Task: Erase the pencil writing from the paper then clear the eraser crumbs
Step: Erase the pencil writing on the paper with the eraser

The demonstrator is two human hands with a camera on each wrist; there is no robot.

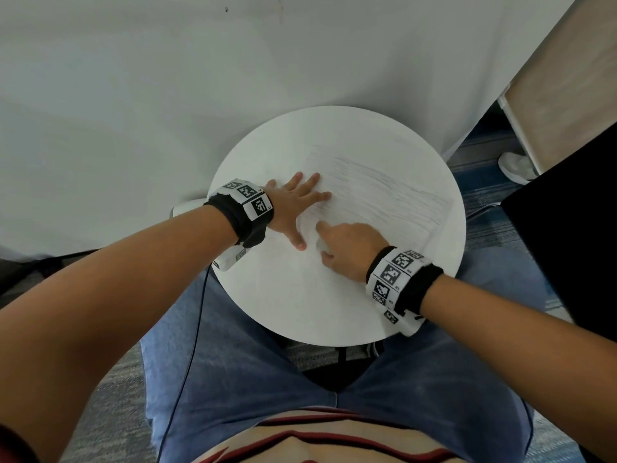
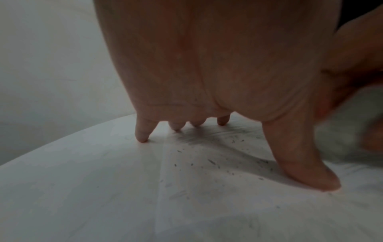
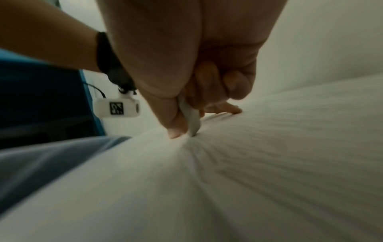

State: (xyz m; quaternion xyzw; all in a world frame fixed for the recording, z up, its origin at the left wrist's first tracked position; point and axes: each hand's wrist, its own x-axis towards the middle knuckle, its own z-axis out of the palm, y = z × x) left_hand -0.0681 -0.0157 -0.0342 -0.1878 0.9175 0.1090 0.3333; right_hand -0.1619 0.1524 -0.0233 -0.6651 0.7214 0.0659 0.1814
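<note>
A white sheet of paper (image 1: 377, 195) with grey pencil lines lies on the round white table (image 1: 300, 295). My left hand (image 1: 293, 208) presses flat on the paper's left edge, fingers spread and straight. Dark eraser crumbs (image 2: 211, 161) are scattered on the paper (image 2: 207, 196) under the left hand (image 2: 207, 73). My right hand (image 1: 347, 248) pinches a white eraser (image 3: 191, 121) between thumb and fingers and holds its tip down on the paper (image 3: 269, 147). In the head view the eraser is mostly hidden by the right hand. The right wrist view is blurred.
The table stands against a white wall (image 1: 167, 78). My blue-jeaned legs (image 1: 250, 379) are under its near edge. A black object (image 1: 567, 228) stands at the right, a wooden panel (image 1: 567, 78) behind it. A thin cable (image 1: 193, 345) hangs at the left.
</note>
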